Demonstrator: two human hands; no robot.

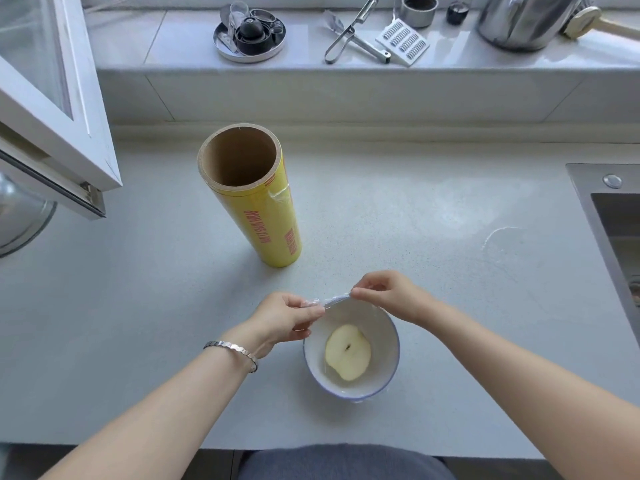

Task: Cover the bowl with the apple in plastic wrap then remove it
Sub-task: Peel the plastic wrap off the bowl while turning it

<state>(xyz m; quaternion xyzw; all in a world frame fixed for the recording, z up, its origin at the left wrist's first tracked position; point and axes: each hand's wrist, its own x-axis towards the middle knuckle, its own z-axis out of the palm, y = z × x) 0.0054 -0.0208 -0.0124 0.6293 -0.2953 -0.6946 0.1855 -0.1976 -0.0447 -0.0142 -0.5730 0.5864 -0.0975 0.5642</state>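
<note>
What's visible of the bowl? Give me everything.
The bowl is white with a thin blue rim line, ceramic by its look, and stands upright on the grey countertop near its front edge. A halved apple lies inside, cut face up. Clear plastic wrap clings at the near rim and is bunched over the far rim, where the left hand and right hand pinch it.

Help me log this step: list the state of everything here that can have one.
bowl: upright on the counter.
apple half: cut face up in the bowl.
plastic wrap: bunched at the bowl's far rim.
wrap roll: standing on end.
left hand: pinches the plastic wrap.
right hand: pinches the plastic wrap.
</note>
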